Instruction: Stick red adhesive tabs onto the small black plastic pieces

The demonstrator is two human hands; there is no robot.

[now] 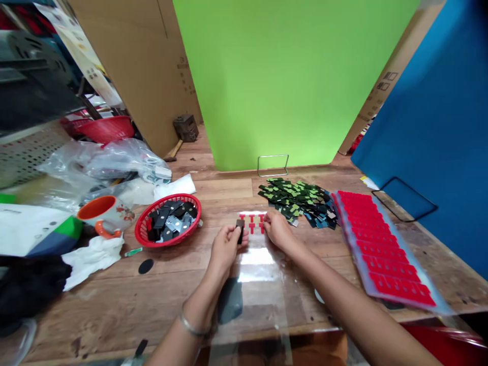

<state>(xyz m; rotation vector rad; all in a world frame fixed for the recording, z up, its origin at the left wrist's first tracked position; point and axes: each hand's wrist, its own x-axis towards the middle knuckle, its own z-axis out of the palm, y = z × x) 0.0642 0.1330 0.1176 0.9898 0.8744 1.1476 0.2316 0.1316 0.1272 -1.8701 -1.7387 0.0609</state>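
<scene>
My left hand (226,246) is closed around a small black rectangular plate (240,231), held upright between thumb and fingers. Just to its right, several red T-shaped pieces (251,218) sit in two short rows on a clear plastic strip (257,256) that runs down to the table's front edge. My right hand (277,230) has its fingertips pinched together at the right end of these rows, touching or just over the last red pieces. Whatever is between those fingertips is too small and covered to make out.
Left stands a red basket (142,236) of black and grey plates, beside an orange-lined mug (114,213). A pile of black-and-green pieces (295,195) lies behind my right hand. Red strips on a sheet (385,244) lie right. A green panel (290,81) and blue panel (442,137) rise behind.
</scene>
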